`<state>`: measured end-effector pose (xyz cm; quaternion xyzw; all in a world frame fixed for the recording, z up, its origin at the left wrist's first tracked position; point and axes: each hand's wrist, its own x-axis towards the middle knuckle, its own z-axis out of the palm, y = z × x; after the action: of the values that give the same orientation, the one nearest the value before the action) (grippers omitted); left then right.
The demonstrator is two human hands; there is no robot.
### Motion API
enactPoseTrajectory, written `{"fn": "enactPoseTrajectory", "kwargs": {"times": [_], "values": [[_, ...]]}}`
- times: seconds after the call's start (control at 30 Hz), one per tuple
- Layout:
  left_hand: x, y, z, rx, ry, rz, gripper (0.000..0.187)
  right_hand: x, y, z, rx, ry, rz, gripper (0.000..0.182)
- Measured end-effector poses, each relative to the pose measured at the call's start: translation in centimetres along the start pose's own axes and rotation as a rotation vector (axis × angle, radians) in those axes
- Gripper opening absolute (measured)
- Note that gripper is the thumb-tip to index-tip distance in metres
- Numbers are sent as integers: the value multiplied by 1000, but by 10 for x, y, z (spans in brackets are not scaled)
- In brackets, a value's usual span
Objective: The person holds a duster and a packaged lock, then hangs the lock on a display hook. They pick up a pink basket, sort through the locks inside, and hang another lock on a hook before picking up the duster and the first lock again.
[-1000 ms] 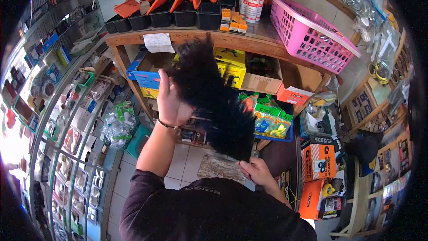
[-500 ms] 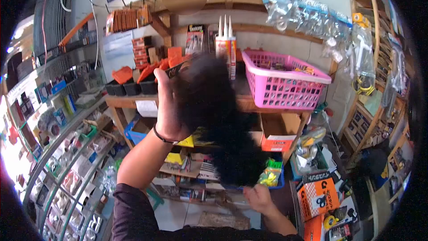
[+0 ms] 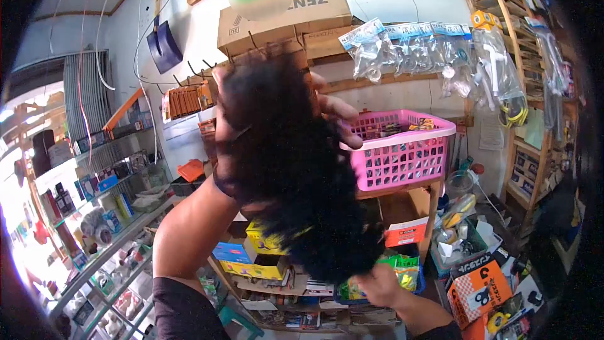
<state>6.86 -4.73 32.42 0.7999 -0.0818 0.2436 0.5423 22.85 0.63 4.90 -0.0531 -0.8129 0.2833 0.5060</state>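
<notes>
A fluffy black feather duster [image 3: 296,176] slants across the middle of the view, blurred by motion. My right hand [image 3: 380,284] is closed at its lower end, with the handle hidden in the grip. Behind the upper part of the duster is my left hand [image 3: 338,108], its thumb on the left and its fingers curled on the right. Between thumb and fingers a narrow orange and dark edge shows beside the feathers. The duster covers the rest of what this hand holds, so I cannot make out its kind.
A pink plastic basket [image 3: 402,157] of small goods stands on a wooden shelf just right of the duster. Bagged fittings [image 3: 409,50] hang above. Boxes [image 3: 255,258] fill the shelf below. On the left runs a glass display case [image 3: 135,214].
The view has tilted upward, bringing the cardboard box at the top into sight. My left hand has turned and its fingers now show right of the duster. The right hand still grips the duster's lower end.
</notes>
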Motion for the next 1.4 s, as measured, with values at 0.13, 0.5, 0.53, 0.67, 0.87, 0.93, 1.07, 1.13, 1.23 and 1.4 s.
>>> {"fn": "enactPoseTrajectory", "kwargs": {"times": [0.13, 0.5, 0.53, 0.67, 0.87, 0.93, 1.07, 1.13, 1.23, 1.4], "values": [[31, 7, 52, 23, 857, 291, 62, -4, -8, 2, 187, 55, 196, 25], [39, 30, 37, 238, 82, -180, 84, -17, -1, 15, 195, -113, 127, 21], [45, 26, 50, 235, 75, -180, 84, -20, 0, 10, 192, -107, 129, 21], [56, 6, 61, 189, 873, 197, 92, -25, 1, 6, 131, -39, 129, 17], [52, 2, 57, 307, 657, 68, 83, -38, 29, 18, 309, 4, 346, 14], [51, 2, 52, 396, 907, 170, 81, -27, 7, 9, 323, -18, 384, 17], [36, 8, 41, 130, 291, -96, 87, -19, -10, 11, 90, 30, 6, 20], [52, 2, 59, 117, 810, 316, 88, -20, -20, 4, 323, 47, 301, 22], [45, 1, 41, 200, 499, 100, 82, -24, -15, 1, -77, -121, 122, 24], [50, 0, 66, -39, 691, 330, 77, -25, -18, 8, 91, 9, 86, 25]]}}
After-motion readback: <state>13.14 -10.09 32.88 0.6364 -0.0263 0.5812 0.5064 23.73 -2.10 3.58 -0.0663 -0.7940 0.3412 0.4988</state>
